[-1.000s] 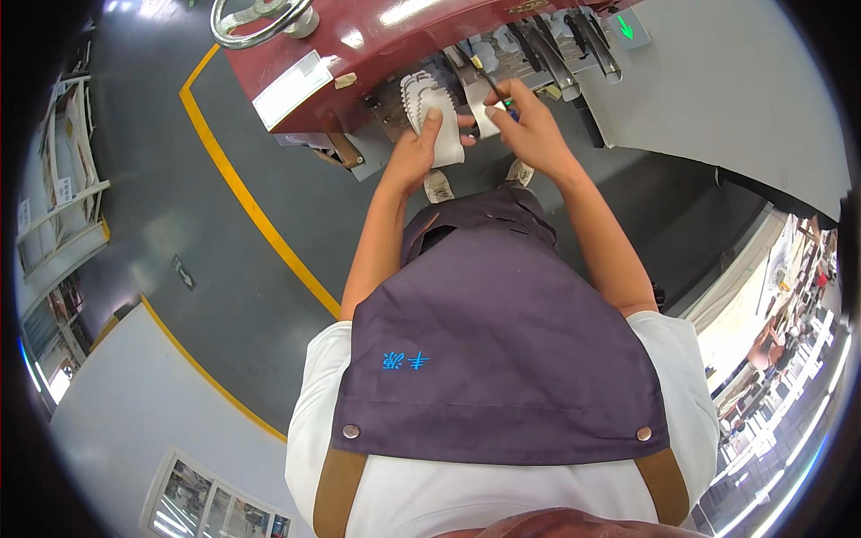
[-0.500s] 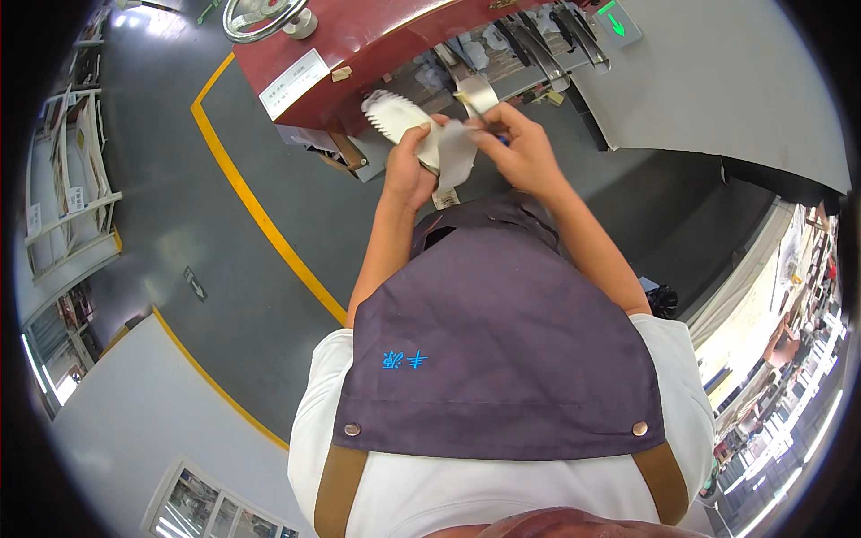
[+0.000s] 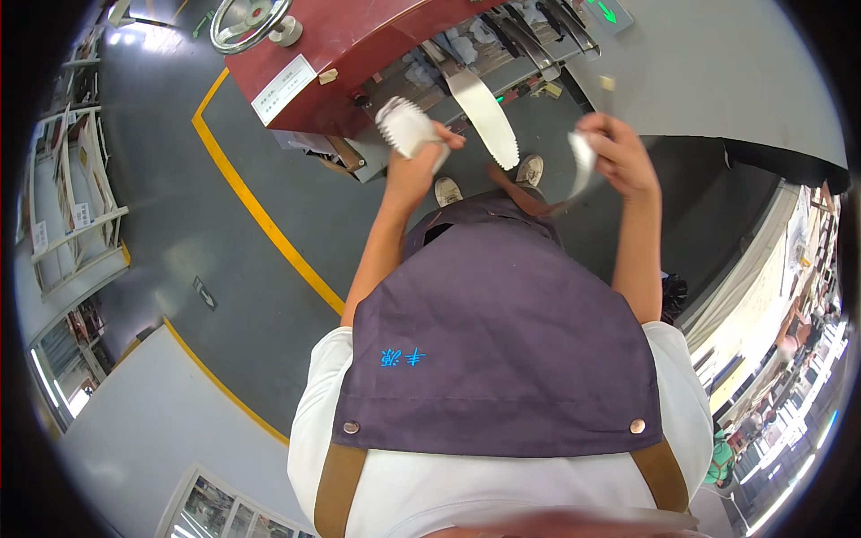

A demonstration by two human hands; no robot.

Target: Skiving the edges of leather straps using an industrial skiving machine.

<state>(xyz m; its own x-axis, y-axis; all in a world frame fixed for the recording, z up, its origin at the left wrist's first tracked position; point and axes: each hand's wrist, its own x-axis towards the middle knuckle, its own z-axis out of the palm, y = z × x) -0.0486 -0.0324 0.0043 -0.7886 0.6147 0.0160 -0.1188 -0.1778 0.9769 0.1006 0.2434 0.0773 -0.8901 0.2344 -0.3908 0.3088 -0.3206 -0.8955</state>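
My left hand (image 3: 414, 175) is closed around a small bundle of white pieces with toothed edges (image 3: 405, 127); some of its fingers point to the right. Off to the right, my right hand (image 3: 621, 160) is raised, pinching a curved strip (image 3: 583, 161) that trails down and left, white above and brownish below, smeared by motion. A blurred slim stick with a yellowish tip (image 3: 607, 83) rises above that hand; its grip is hidden. Between the hands, a long white piece with a toothed end (image 3: 484, 117) hangs out from the red machine (image 3: 359, 40), touched by neither hand.
A metal handwheel (image 3: 249, 22) stands on the machine's left end. Dark metal arms (image 3: 538, 49) jut from its front. A grey panel (image 3: 717, 81) is at the right. My shoes (image 3: 530, 170) show below, and a yellow floor line (image 3: 260, 215) runs at the left.
My hands have parted: the right swung right and outward, carrying a strip away. The left stayed near its place with the white bundle. The long white piece at the machine is now uncovered.
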